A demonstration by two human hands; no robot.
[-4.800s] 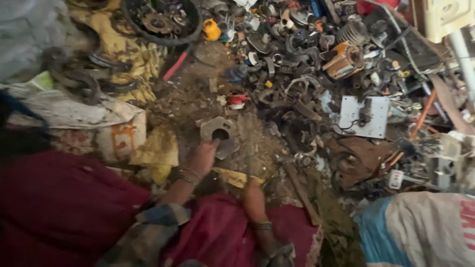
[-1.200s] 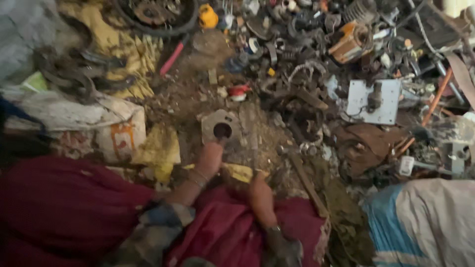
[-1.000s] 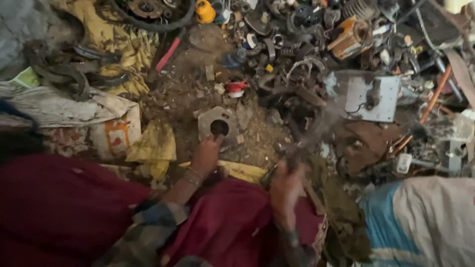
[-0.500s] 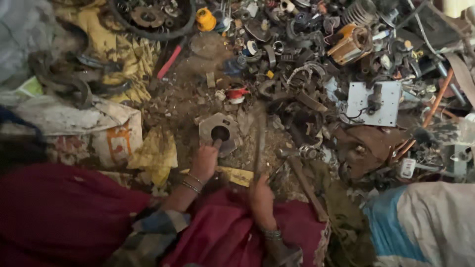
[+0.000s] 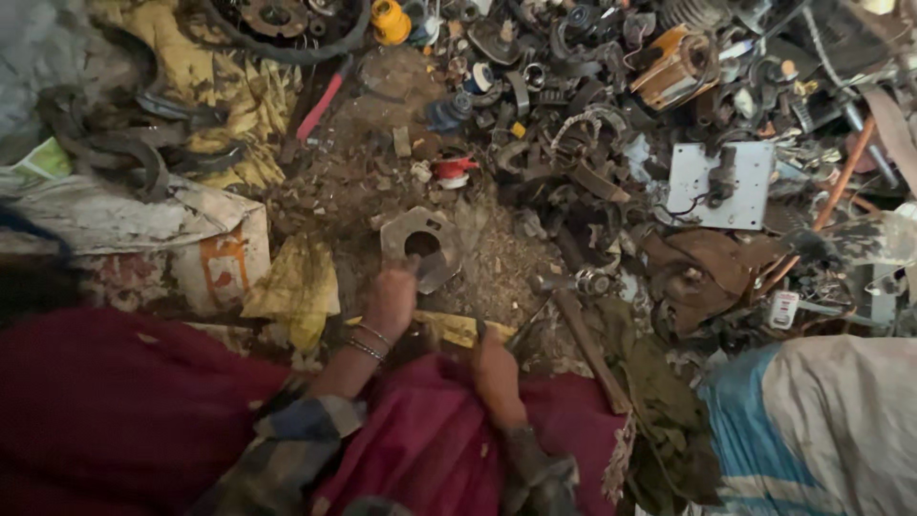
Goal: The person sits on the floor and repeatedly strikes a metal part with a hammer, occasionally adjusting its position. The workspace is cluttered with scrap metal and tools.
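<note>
Left hand (image 5: 390,301) grips the lower edge of one grey metal plate (image 5: 420,247) at frame centre; right hand (image 5: 497,368) is closed around one hammer (image 5: 564,296).

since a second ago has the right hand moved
Yes. The right hand has dropped from beside the metal plate with a hole to lower, near the red cloth.

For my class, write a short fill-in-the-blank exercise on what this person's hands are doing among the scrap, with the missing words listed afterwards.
1. The left hand rests on a grey metal plate that has a round ____ through its middle.
2. The left wrist wears thin ____.
3. The right hand grips a long, thin ____, not the metal plate.
4. A small cap lying beyond the metal plate is coloured ____.

Missing words: hole; bangles; tool; red
</note>
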